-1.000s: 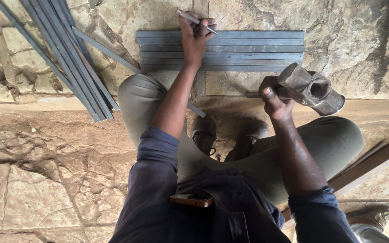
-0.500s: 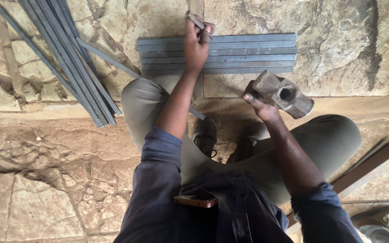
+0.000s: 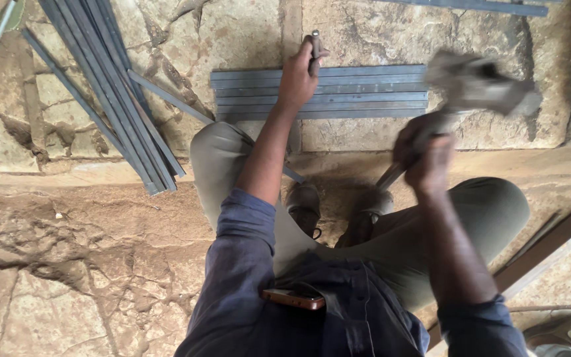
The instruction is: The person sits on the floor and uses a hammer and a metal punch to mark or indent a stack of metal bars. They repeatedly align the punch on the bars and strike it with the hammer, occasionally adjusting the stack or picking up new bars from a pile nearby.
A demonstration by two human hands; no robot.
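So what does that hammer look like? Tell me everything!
The hammer looks grey and heavy, with a chunky metal-looking head and a handle that slants down into the right hand, which wraps around it. It is badly blurred, so fine details are lost. It is lifted up over the stone floor, near the right end of the flat grey bars, and only the hand touches it.
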